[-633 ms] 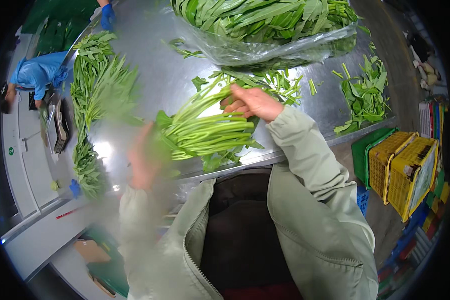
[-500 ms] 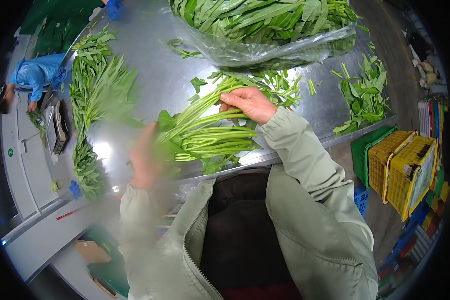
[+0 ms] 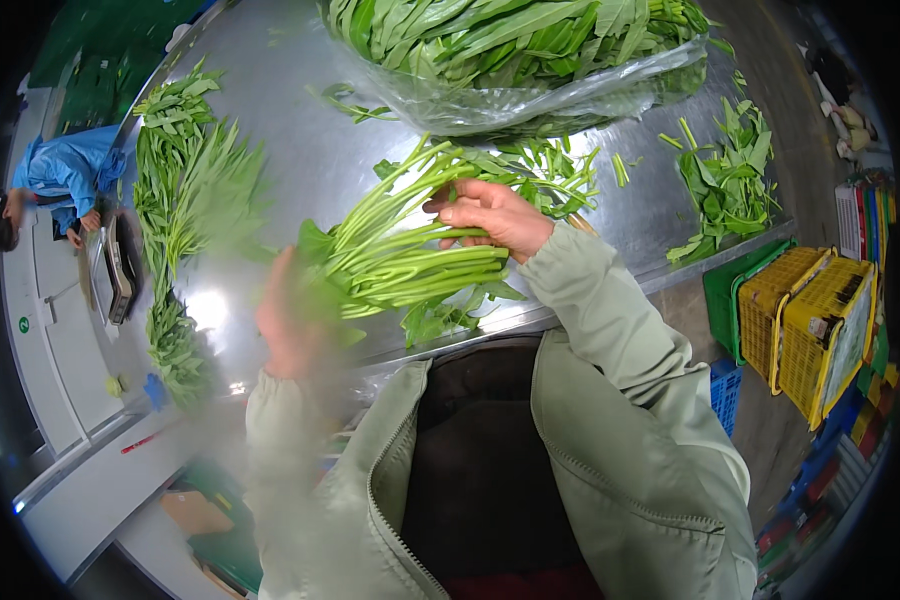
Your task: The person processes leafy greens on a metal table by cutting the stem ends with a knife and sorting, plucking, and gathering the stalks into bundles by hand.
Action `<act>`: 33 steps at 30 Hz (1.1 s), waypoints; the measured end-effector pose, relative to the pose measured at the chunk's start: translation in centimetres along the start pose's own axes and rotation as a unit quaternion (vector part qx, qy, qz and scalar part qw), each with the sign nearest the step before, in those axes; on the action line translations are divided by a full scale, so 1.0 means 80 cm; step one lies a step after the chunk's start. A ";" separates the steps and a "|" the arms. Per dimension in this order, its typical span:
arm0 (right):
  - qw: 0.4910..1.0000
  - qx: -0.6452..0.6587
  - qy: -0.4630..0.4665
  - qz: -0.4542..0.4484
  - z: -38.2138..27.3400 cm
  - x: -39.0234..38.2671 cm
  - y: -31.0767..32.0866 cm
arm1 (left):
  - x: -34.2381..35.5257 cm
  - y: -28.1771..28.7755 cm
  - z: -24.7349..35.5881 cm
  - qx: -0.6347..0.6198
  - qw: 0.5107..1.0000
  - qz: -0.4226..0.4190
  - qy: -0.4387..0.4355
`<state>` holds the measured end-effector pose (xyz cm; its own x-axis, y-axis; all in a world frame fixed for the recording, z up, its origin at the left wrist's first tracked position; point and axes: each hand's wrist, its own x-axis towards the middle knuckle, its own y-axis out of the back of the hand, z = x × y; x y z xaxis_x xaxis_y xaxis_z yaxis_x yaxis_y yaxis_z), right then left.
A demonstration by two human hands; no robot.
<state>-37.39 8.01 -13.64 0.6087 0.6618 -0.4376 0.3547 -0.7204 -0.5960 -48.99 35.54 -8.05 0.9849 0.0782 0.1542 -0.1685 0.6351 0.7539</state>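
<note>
A bunch of leafy greens with long pale stems, like water spinach (image 3: 410,262), is held low over the metal table in front of me. My left hand (image 3: 292,315), blurred, is closed around its leafy end at the left. My right hand (image 3: 495,217) curls its fingers at the stems on the right side, thumb bent over them. The stems fan out, their cut ends toward the right and far side. Some leaves (image 3: 440,318) hang beneath the bunch. Just beyond lie loose leaves and short stem pieces (image 3: 560,180).
A clear plastic bag (image 3: 530,105) full of the same greens lies at the far side. Long greens (image 3: 175,210) line the table's left; a smaller pile (image 3: 727,180) lies right. Yellow crates (image 3: 820,335) stand right of the table. A person in blue (image 3: 70,170) works far left.
My right hand has shifted its fingers on the stems, and the stem ends have swung slightly upward. The co-worker's arms at the far left have moved.
</note>
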 end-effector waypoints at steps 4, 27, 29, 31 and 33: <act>1.000 0.012 -0.005 -0.022 -0.003 -0.005 -0.009 | -0.007 -0.003 -0.022 0.060 0.996 -0.027 -0.060; 0.999 0.040 -0.008 -0.009 -0.015 -0.015 -0.048 | -0.024 0.008 0.004 -0.158 0.957 0.029 0.244; 0.983 0.150 0.080 0.068 -0.046 -0.026 -0.005 | -0.032 0.022 -0.003 -0.226 0.917 0.026 0.326; 0.991 -0.001 0.094 0.097 -0.056 -0.032 0.055 | -0.042 0.024 -0.031 -0.240 0.924 0.017 0.297; 0.770 -0.569 0.154 0.242 -0.024 -0.015 0.061 | -0.047 0.025 -0.042 -0.302 0.890 -0.044 0.338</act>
<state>-35.03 3.30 -14.68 0.9423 0.3050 -0.1383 0.3200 -0.6981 0.6405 -52.87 39.07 -9.27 0.8265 0.3220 -0.4617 -0.2387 0.9433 0.2307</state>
